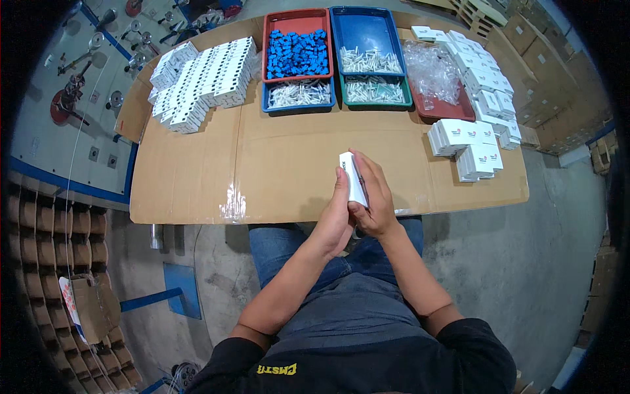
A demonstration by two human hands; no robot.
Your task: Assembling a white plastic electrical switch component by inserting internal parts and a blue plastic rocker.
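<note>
A small white box (353,177) is held between my two hands above the front part of the cardboard-covered table (289,171). My left hand (336,220) presses against its left side, the thumb lying along it. From the right, my right hand (376,200) wraps round the box, its fingers along the far right side and the thumb near its lower end. Dark print shows on the box's narrow face. The palms hide part of it.
Stacked white boxes stand at the left (207,79) and right (464,138). At the back, a red tray (296,23) holds blue pieces, and a blue tray (367,29) and a green tray (409,98) hold small white parts. Clear plastic bags (433,72) fill another red tray.
</note>
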